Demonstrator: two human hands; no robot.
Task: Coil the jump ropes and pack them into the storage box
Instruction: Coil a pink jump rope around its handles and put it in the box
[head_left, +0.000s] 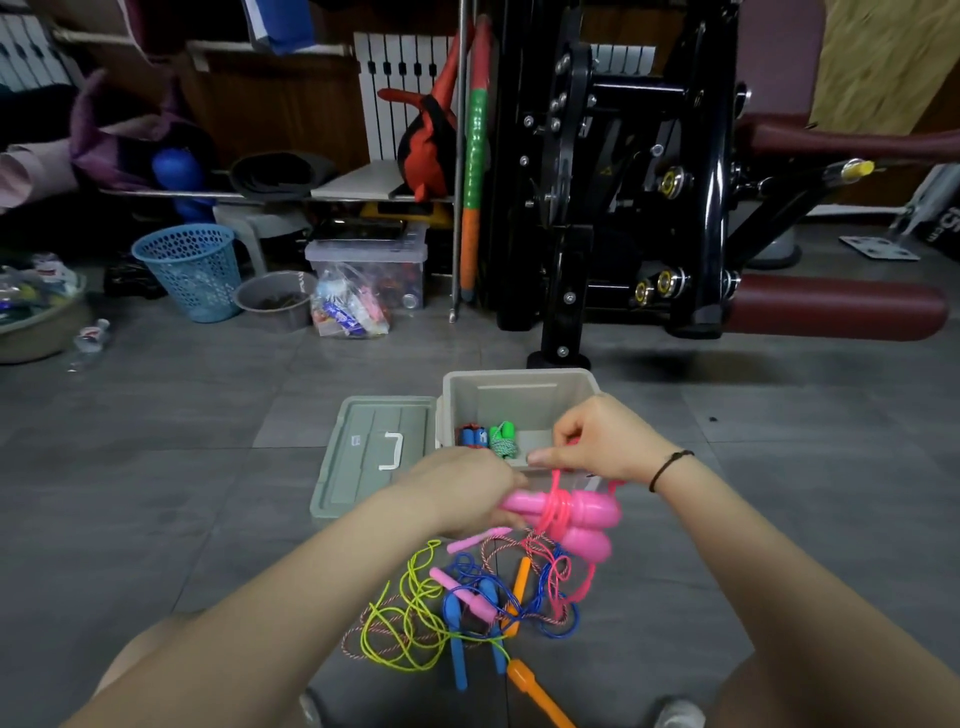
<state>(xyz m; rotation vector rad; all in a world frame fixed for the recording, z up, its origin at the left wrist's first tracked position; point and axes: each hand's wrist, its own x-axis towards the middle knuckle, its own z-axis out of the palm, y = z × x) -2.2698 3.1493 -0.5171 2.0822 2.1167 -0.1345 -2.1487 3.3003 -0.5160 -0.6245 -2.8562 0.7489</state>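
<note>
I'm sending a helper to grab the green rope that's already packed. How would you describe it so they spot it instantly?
Find the open beige storage box on the floor, right of its lid. Inside, at the bottom, lies a coiled green rope with bright green handles, beside a blue-and-red bundle; it is the only green thing there.

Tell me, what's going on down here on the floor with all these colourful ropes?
A person is bundling jump ropes for storage. The left hand grips the pink handles while the right hand winds the pink cord around them. The open storage box just beyond already holds two coiled ropes, a green one and a blue and red one; its lid lies beside it. A tangle of loose ropes waits on the floor.
</note>
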